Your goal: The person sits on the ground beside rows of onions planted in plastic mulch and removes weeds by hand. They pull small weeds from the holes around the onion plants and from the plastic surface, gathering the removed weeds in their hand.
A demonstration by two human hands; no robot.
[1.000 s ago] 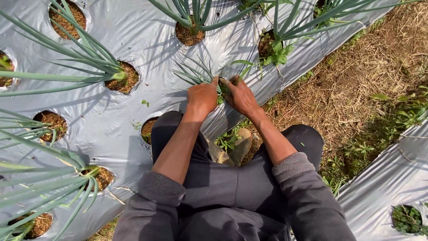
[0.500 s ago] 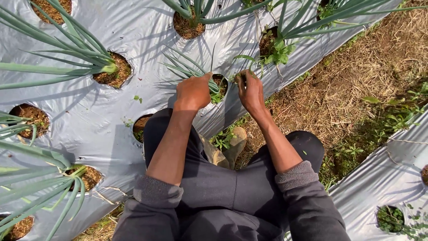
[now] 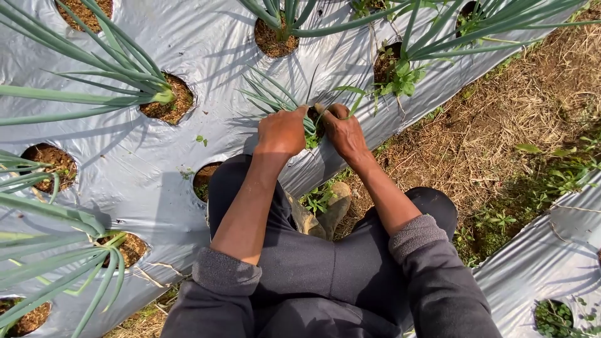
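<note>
I squat over a silver plastic mulch sheet (image 3: 219, 50) with round planting holes. Both hands meet at one hole (image 3: 315, 116) that holds a small green onion plant (image 3: 273, 96). My left hand (image 3: 283, 131) is closed around the base of its thin leaves, holding them to the left. My right hand (image 3: 341, 130) reaches into the same hole with the fingers curled down, pinching small green weeds (image 3: 352, 100). The soil in the hole is mostly hidden by my hands.
Larger onion plants (image 3: 125, 78) grow from holes to the left and far side. A leafy weed (image 3: 400, 76) fills a hole at upper right. A straw-covered dirt path (image 3: 501, 119) runs on the right, with another silver sheet (image 3: 551, 250) beyond. My shoes (image 3: 332, 203) rest at the sheet's edge.
My right hand, which had lifted out to the right of the hole half a second ago, has come back down into it. My left hand has stayed on the onion leaves.
</note>
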